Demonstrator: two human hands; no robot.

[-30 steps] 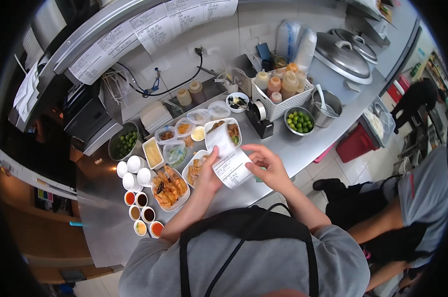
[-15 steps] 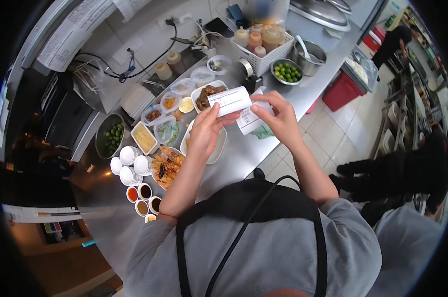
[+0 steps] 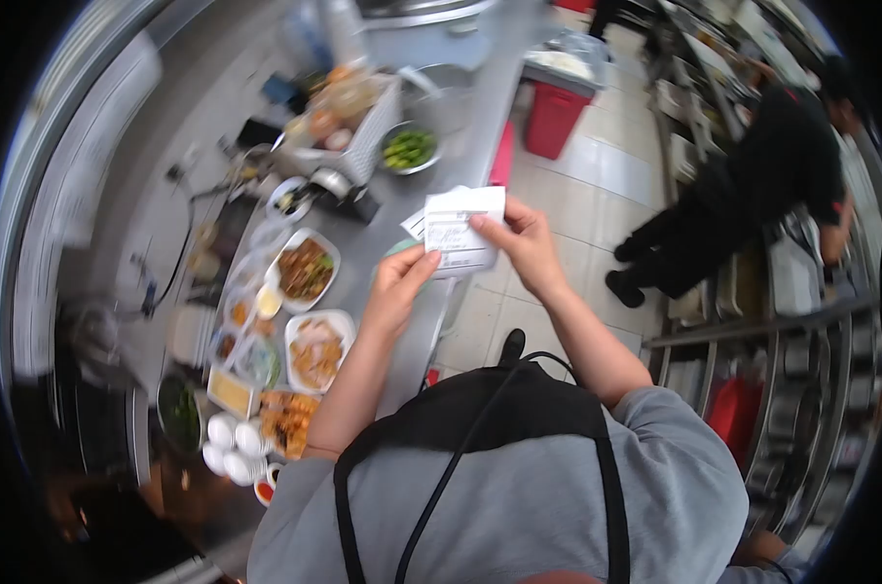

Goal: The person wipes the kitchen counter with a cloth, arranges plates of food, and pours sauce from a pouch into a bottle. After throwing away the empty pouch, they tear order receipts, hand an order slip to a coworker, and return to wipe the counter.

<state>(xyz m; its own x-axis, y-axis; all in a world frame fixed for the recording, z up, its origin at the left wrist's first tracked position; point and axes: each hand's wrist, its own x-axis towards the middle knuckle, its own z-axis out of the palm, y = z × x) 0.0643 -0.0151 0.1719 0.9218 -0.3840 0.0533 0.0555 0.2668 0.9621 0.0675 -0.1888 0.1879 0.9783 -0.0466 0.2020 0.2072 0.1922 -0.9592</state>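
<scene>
A printed paper receipt point(image 3: 458, 234) is held up flat in front of me, its lines of print facing me. My left hand point(image 3: 399, 284) pinches its lower left corner between thumb and fingers. With the thumb laid across the front, my right hand point(image 3: 525, 241) grips its right side. Another slip of paper point(image 3: 415, 226) sticks out behind it at the left. Below and to the left, on the steel counter, lie brown cooked food point(image 3: 306, 271) in a white tray, pale sliced food point(image 3: 316, 352) in another, and orange-brown fried food point(image 3: 287, 420).
Limes point(image 3: 409, 149) fill a metal bowl near a white basket point(image 3: 371, 131) of sauce bottles. Stacked white cups point(image 3: 223, 430) stand at the lower left. A red bin point(image 3: 558, 122) is beyond the counter. A person in black point(image 3: 753, 185) is by the right-hand shelves.
The view has swung right. The receipt, curled before and held with another slip, is now spread flat between both hands. The person in black appears higher in view.
</scene>
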